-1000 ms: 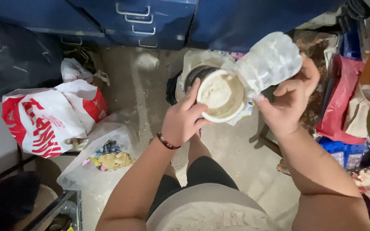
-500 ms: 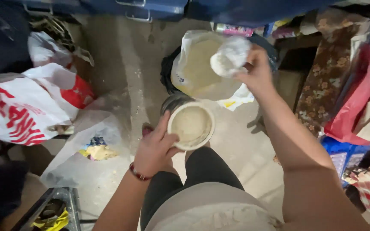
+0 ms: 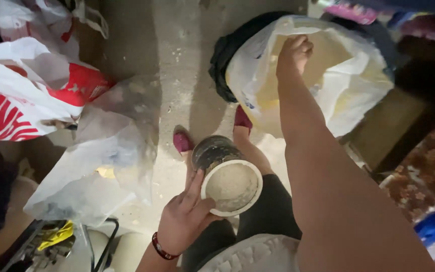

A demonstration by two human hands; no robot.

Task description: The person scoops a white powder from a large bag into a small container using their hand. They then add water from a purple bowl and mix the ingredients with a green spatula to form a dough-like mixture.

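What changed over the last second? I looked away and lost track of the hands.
The right hand moved from beside the round container out into the open white bag; the crumpled clear plastic it held is no longer visible. The left hand lowered the container from up near the bag to thigh height. Unchanged: the left hand's grip on the container, and the red-and-white bag on the floor.

Right hand (image 3: 294,53) fingertips hidden inside the open white plastic sack (image 3: 358,75), grip unclear. Red-and-white plastic bag (image 3: 21,100) cut off at left edge. Round white-rimmed container (image 3: 230,184) contents too blurred to identify.
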